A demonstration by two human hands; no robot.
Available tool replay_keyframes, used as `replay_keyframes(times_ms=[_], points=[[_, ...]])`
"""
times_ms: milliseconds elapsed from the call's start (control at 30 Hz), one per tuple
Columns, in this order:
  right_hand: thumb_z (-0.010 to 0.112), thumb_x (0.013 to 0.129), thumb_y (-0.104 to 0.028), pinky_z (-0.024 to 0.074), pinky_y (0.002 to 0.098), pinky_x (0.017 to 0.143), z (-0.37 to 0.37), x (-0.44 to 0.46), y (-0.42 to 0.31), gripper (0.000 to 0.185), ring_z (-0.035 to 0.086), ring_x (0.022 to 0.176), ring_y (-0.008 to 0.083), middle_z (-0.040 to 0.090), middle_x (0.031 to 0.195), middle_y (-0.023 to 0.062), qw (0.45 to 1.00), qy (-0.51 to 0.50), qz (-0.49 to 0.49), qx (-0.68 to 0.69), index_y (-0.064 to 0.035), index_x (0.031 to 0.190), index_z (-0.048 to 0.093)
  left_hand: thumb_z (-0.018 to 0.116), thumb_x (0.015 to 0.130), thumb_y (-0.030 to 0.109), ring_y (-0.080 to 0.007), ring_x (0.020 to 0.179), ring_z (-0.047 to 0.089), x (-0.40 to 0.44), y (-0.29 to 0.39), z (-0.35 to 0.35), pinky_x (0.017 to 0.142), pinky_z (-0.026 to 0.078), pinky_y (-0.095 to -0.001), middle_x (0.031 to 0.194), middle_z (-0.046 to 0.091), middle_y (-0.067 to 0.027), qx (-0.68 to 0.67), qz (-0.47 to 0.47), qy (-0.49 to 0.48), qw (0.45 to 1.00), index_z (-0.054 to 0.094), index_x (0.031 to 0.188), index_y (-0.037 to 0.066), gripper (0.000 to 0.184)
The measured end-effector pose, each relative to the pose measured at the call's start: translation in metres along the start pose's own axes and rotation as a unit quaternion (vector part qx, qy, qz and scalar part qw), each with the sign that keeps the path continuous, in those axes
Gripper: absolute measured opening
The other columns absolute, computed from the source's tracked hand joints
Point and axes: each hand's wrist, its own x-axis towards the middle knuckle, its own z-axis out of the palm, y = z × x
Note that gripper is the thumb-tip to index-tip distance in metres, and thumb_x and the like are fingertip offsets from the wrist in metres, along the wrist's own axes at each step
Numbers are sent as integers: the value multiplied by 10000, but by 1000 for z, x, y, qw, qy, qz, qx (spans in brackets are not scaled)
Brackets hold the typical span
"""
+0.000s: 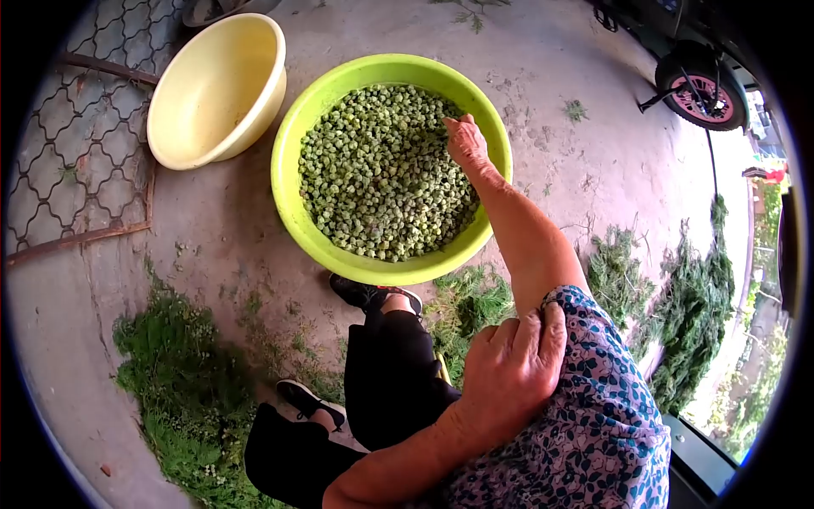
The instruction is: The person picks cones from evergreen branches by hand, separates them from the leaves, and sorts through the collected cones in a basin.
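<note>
A lime-green basin (292,204) on the floor is well filled with small round green cones or fruits (386,170). Over its right side reaches my right hand (466,144), fingers bent together at the edge of the heap. Whatever may be between those fingertips is too small to make out. Across my body, my left hand (517,360) is closed on the hem of my patterned right sleeve (593,356), at the upper arm.
A pale yellow basin (216,85) stands tilted beside the green one, near a metal lattice (85,161). Cut green branches lie in a pile (182,390) at lower left and another (695,305) at right. A pink-rimmed wheel (699,93) is at upper right.
</note>
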Motion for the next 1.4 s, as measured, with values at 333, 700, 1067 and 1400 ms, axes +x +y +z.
replay_keyframes(times_ms=[333, 700, 1067, 1400], points=[[533, 750, -113, 463, 392, 824, 9, -8, 17, 190, 550, 972, 329, 537, 1009, 162, 999, -15, 32, -4, -85, 906, 638, 524, 752, 90, -200, 662, 572, 5, -1, 8, 565, 462, -298, 819, 586, -99, -6, -24, -1, 1000, 561, 1050, -9, 316], [487, 723, 26, 472, 384, 819, 17, -18, 34, 381, 562, 968, 320, 567, 1070, 137, 987, 83, -67, 120, -99, 1068, 587, 592, 759, -16, -242, 721, 613, 13, 2, 11, 642, 499, -317, 823, 602, -133, -165, -98, 41, 981, 556, 1073, -17, 316], [605, 722, -67, 465, 366, 805, 20, -4, 14, 296, 589, 912, 298, 599, 1016, 178, 997, 30, -9, 64, -52, 1017, 625, 611, 779, -6, -258, 702, 616, 22, -6, 8, 617, 500, -312, 804, 611, -151, -271, -160, 79, 946, 572, 1025, -20, 250], [606, 826, -112, 451, 262, 457, -20, -71, 0, 65, 516, 515, 112, 545, 626, 8, 676, -65, 219, 700, -57, 797, 587, 562, 845, 49, -120, 762, 578, 22, -10, 19, 679, 473, -229, 895, 626, -62, -477, -291, 90, 824, 580, 1058, -7, 221]])
